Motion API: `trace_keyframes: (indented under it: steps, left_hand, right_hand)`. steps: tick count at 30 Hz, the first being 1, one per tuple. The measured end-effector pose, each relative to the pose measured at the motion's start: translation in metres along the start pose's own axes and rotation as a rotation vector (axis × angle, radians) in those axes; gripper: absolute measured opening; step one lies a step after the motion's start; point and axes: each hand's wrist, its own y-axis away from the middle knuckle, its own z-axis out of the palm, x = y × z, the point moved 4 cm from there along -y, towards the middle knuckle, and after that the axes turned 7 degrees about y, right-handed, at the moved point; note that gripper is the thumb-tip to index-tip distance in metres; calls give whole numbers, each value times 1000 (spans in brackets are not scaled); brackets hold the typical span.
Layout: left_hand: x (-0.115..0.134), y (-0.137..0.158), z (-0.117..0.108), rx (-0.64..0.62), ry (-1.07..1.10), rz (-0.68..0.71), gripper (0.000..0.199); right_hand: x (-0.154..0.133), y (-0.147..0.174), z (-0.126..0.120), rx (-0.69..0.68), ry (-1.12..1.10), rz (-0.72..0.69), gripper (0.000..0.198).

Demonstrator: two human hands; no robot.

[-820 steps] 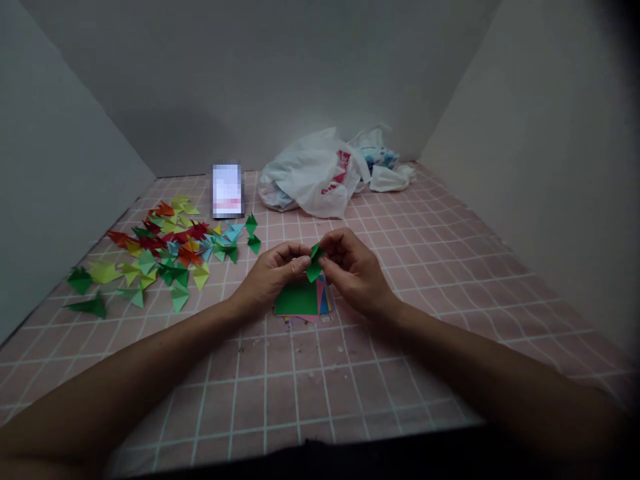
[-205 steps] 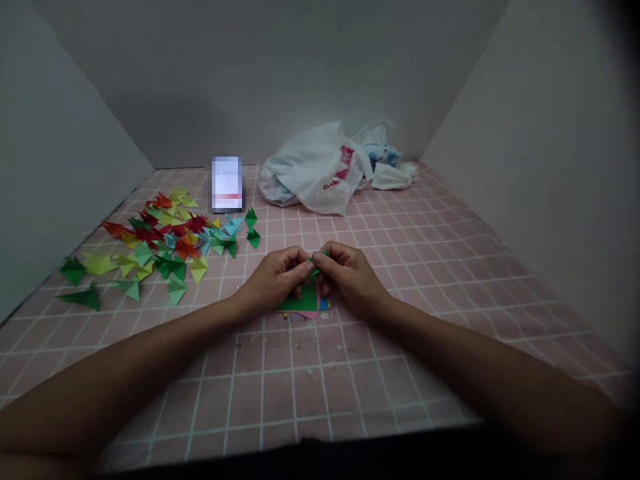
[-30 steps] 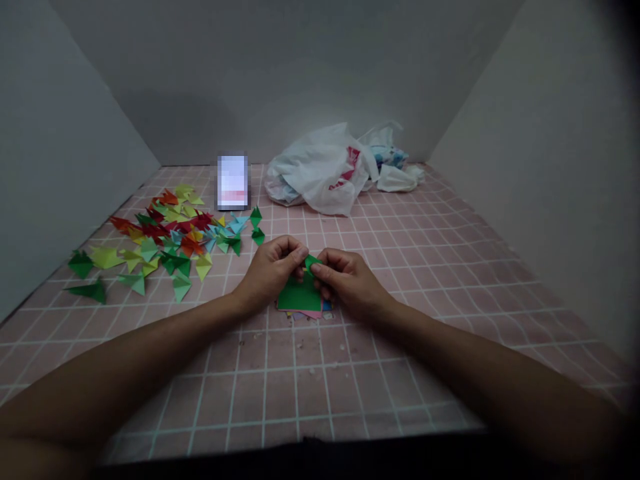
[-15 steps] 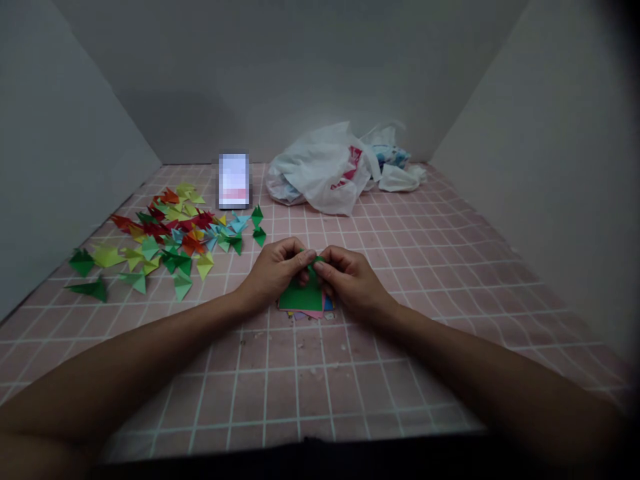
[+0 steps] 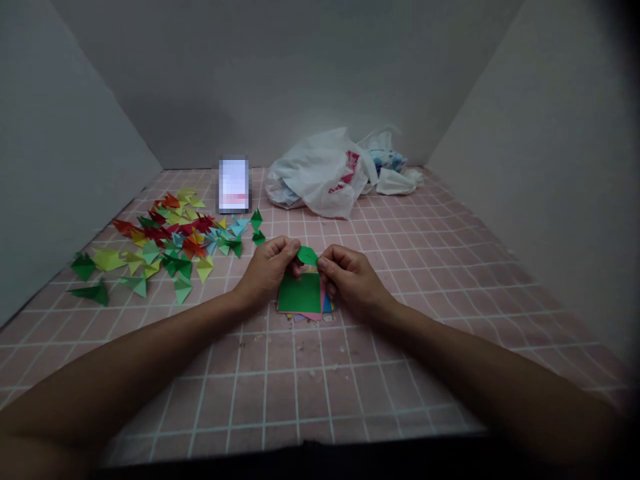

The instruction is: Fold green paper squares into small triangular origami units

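Between my two hands is a small folded piece of green paper (image 5: pixel 308 255), raised just above a stack of square paper sheets (image 5: pixel 300 293). My left hand (image 5: pixel 270 267) pinches its left end between thumb and fingers. At its right corner, my right hand (image 5: pixel 347 275) closes thumb and forefinger on the same paper. The stack lies flat on the table with a green sheet on top; pink, blue and yellow edges stick out below it. My right fingers partly cover the stack's right side.
Many folded paper pieces (image 5: pixel 173 233) in red, orange, yellow, green and light blue spread over the left. A blurred lit screen (image 5: pixel 234 185) stands behind them. White plastic bags (image 5: pixel 320 173) lie at the back. The table has a pink checked cloth (image 5: pixel 450 300); walls enclose it.
My hands have moved slightly apart, and more of the folded green paper shows between them. The top sheet of the stack is less covered. The view has shifted slightly.
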Motion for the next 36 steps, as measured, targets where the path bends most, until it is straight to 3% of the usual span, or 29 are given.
trace_keyframes:
  steps: [8,19,27,36]
  left_hand:
    - [3,0,3,-89,-58,-120,32]
    - [9,5,7,-8,-141,40,29]
    - [7,8,14,-121,-129,-26,30]
    - [11,4,8,-68,-126,22,32]
  right_hand:
    - [-4,1,-2,-4,188,-71,26]
    - [-2,1,1,-83,-16,-14,40]
    - [-4,3,1,-20,72,-45,31]
    - [0,2,2,-54,-50,-1,34]
